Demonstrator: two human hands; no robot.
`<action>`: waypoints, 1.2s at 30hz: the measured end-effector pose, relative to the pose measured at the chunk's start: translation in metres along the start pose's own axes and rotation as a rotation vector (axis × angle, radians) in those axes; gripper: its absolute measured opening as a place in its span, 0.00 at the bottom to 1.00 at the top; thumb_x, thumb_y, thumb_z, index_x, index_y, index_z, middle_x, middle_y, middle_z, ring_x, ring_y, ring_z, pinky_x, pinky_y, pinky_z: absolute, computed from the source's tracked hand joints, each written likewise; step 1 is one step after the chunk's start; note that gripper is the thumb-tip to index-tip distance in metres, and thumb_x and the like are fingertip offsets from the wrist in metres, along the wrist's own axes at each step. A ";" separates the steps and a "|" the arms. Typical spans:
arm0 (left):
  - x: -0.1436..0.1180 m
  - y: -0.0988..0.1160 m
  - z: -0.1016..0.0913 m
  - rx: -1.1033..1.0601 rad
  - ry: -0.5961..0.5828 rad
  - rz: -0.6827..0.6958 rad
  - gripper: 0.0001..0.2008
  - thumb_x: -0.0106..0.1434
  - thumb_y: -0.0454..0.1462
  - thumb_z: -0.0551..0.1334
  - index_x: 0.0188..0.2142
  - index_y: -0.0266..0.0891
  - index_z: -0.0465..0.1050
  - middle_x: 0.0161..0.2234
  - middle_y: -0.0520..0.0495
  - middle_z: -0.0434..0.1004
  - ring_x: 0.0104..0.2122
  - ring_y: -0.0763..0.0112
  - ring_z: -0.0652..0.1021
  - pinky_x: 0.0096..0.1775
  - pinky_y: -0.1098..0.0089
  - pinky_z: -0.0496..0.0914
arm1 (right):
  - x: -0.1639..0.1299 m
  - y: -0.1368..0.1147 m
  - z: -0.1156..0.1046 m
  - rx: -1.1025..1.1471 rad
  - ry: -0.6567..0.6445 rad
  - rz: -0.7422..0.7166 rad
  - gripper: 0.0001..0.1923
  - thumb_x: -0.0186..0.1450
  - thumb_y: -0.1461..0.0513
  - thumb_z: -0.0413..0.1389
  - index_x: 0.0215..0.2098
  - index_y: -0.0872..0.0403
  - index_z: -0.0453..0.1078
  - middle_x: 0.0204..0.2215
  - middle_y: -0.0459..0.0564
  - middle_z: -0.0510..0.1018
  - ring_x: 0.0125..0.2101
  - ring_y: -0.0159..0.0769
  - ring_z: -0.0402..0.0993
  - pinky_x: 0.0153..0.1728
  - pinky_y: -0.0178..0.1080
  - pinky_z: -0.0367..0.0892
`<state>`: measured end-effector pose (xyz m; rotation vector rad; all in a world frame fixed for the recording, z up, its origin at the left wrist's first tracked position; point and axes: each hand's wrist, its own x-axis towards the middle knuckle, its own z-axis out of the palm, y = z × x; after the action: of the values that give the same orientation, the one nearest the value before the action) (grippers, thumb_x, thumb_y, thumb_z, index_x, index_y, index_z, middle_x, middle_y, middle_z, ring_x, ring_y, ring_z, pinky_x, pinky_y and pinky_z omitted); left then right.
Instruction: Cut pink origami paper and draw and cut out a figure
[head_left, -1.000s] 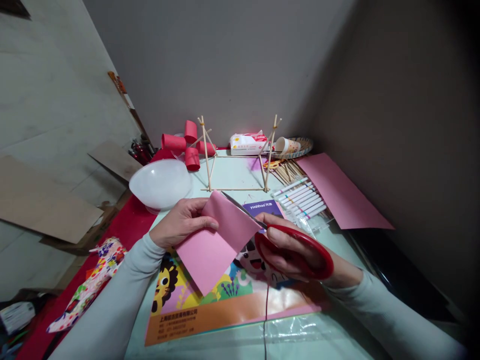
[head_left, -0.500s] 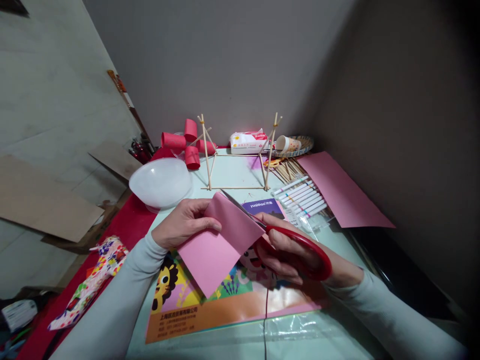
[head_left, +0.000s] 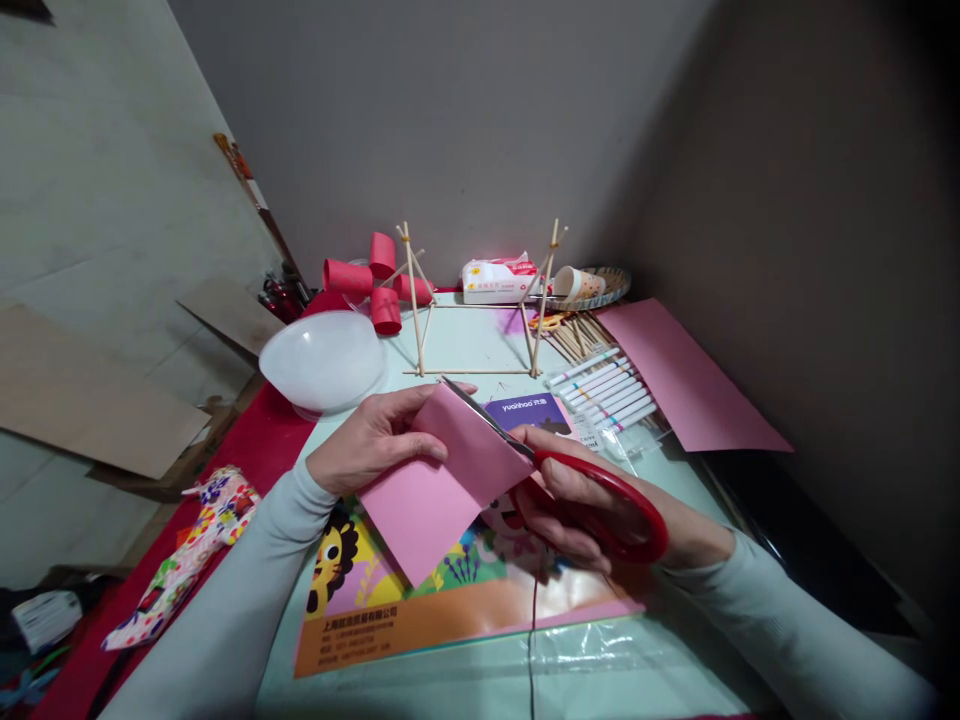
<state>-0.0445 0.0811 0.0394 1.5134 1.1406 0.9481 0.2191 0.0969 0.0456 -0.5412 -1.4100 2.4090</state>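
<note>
- Pink paper (head_left: 435, 480): folded sheet, held up off the surface in front of you, lower corner hanging over the colourful paper pack (head_left: 420, 610).
- Your left hand (head_left: 375, 440) pinches the paper at its upper left edge; thumb on the near face, fingers (head_left: 442, 392) curled behind the top edge. Closed on the paper.
- Your right hand (head_left: 592, 495) is in the red handles of the scissors (head_left: 570, 475), fingers wrapped through the loops, gripping them.
- Scissor blades lie along the paper's upper right edge, tip pointing up-left toward your left fingertips. Can't tell how far apart the blades stand.
- Paper pack lies flat on the pale green surface (head_left: 480, 345), right under both hands, with a purple booklet (head_left: 529, 410) just past it.
- Behind: wooden stick frame (head_left: 480, 310), white bowl (head_left: 324, 362) to its left, red paper rolls (head_left: 375, 285) near the wall.
- Right of the frame: row of markers (head_left: 604, 390) beside a loose pink sheet (head_left: 682, 375); bundle of sticks (head_left: 574, 335) just behind the markers.
</note>
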 end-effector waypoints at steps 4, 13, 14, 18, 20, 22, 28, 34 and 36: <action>-0.001 0.000 -0.001 0.054 0.012 0.007 0.27 0.58 0.38 0.71 0.57 0.45 0.73 0.40 0.50 0.82 0.35 0.72 0.78 0.35 0.76 0.73 | 0.003 0.000 0.003 0.077 -0.029 -0.033 0.19 0.71 0.50 0.54 0.54 0.48 0.56 0.19 0.34 0.63 0.15 0.22 0.46 0.17 0.28 0.47; -0.002 0.002 -0.001 0.062 0.021 0.020 0.25 0.56 0.38 0.72 0.55 0.45 0.75 0.58 0.45 0.75 0.39 0.67 0.79 0.36 0.73 0.74 | 0.004 0.008 -0.001 0.056 -0.022 -0.090 0.12 0.73 0.50 0.51 0.46 0.48 0.61 0.15 0.33 0.59 0.12 0.21 0.42 0.17 0.27 0.48; -0.002 0.002 -0.001 0.062 0.017 0.025 0.25 0.57 0.38 0.71 0.55 0.45 0.75 0.59 0.45 0.74 0.40 0.66 0.80 0.36 0.73 0.74 | 0.004 0.009 -0.001 0.065 -0.025 -0.095 0.12 0.74 0.50 0.50 0.46 0.48 0.61 0.15 0.33 0.59 0.12 0.21 0.41 0.16 0.26 0.47; -0.001 0.000 -0.002 0.086 0.026 0.041 0.24 0.57 0.39 0.72 0.54 0.44 0.77 0.63 0.44 0.69 0.44 0.64 0.79 0.38 0.73 0.74 | 0.008 0.014 -0.001 0.126 -0.070 -0.094 0.14 0.73 0.48 0.51 0.45 0.49 0.59 0.17 0.34 0.62 0.13 0.21 0.43 0.17 0.28 0.49; -0.001 -0.001 -0.002 0.084 0.034 0.024 0.23 0.57 0.39 0.72 0.52 0.43 0.77 0.63 0.43 0.69 0.43 0.65 0.79 0.38 0.73 0.74 | 0.010 0.017 0.000 0.140 -0.094 -0.119 0.14 0.73 0.48 0.49 0.43 0.49 0.58 0.17 0.34 0.63 0.13 0.22 0.43 0.19 0.30 0.48; -0.001 -0.002 -0.003 0.084 0.047 0.003 0.22 0.56 0.40 0.72 0.50 0.41 0.78 0.61 0.42 0.72 0.42 0.65 0.80 0.38 0.72 0.74 | 0.013 0.020 0.001 0.153 -0.091 -0.135 0.14 0.74 0.48 0.48 0.41 0.50 0.58 0.16 0.34 0.62 0.13 0.22 0.44 0.20 0.31 0.48; -0.002 0.000 -0.003 0.074 0.021 0.042 0.22 0.57 0.39 0.72 0.52 0.45 0.78 0.63 0.45 0.69 0.48 0.61 0.79 0.41 0.71 0.74 | 0.012 0.023 0.002 0.178 -0.056 -0.122 0.13 0.74 0.49 0.49 0.41 0.49 0.59 0.14 0.34 0.59 0.14 0.24 0.42 0.21 0.33 0.49; 0.000 -0.002 -0.001 0.054 -0.025 0.009 0.26 0.57 0.38 0.71 0.55 0.43 0.75 0.52 0.45 0.79 0.44 0.63 0.80 0.42 0.70 0.75 | 0.005 0.012 0.001 -0.002 0.048 -0.083 0.20 0.73 0.46 0.47 0.54 0.49 0.58 0.13 0.32 0.61 0.10 0.23 0.44 0.15 0.29 0.48; 0.002 -0.004 -0.002 0.035 0.013 -0.018 0.33 0.55 0.37 0.72 0.60 0.45 0.70 0.47 0.48 0.81 0.37 0.69 0.80 0.37 0.73 0.75 | 0.004 0.002 -0.005 -0.142 0.099 -0.102 0.22 0.72 0.43 0.48 0.54 0.49 0.58 0.15 0.34 0.64 0.11 0.24 0.48 0.14 0.29 0.49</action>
<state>-0.0469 0.0837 0.0359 1.5244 1.1837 0.9310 0.2180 0.1014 0.0414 -0.5989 -1.5348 2.1846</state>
